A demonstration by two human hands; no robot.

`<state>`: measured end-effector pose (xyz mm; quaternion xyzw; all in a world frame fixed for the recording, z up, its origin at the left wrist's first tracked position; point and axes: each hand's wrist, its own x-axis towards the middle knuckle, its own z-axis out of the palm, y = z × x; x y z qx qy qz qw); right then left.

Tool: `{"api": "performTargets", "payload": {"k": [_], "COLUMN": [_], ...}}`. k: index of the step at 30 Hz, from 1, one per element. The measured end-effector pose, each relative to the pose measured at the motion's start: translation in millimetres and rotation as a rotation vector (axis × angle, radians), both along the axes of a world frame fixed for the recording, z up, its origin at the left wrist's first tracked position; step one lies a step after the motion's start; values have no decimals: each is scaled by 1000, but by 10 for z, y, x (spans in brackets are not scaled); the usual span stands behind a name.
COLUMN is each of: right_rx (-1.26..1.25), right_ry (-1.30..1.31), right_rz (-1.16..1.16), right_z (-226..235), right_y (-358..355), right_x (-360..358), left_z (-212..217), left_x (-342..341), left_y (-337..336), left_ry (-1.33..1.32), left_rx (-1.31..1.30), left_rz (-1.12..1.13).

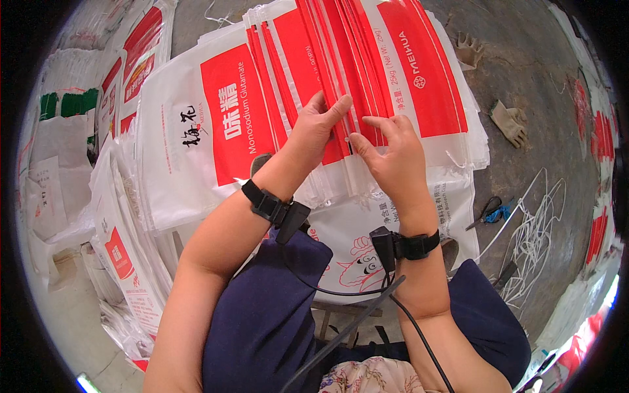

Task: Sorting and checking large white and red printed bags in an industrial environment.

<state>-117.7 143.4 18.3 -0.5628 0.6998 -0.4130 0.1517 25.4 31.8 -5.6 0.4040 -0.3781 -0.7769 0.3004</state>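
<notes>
In front of me lies a stack of flat white and red woven sacks (173, 141). Across its middle, several sacks (327, 46) are bunched into narrow overlapping folds. My left hand (314, 131) is closed round the left side of these folds, thumb on top and the other fingers partly hidden. Just to its right, my right hand (398, 157) has its thumb and forefinger at the edge of a folded sack, pinching it near the lower end. Both wrists carry black bands with small boxes and cables.
More sacks (121, 255) are piled at the left. On the grey floor at the right lie work gloves (510, 124), a tangle of white strapping (534, 239) and a small dark tool with blue on it (496, 213). A black cable (341, 337) crosses my lap.
</notes>
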Motion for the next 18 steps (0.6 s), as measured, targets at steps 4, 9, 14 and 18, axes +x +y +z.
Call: {"api": "performTargets", "payload": {"k": [4,9,14,18], "right_rx": [3,-84,44,-28], "right_ry": [-9,-118,-141,21], "right_rz": [2,-35,38,33], "right_z": [-39,-80,-46,-20], "right_y": [-2,1,15,0], "right_x": [-14,-49,-2,47], "left_z": [-20,8,7,8], "left_x": [0,-29,-39,-58], "left_y": [2,10,7,8], "left_ry": [17,26,35,53], "left_rx": [-22,-8,-33,-34], "left_rz": [3,12,18,21]}}
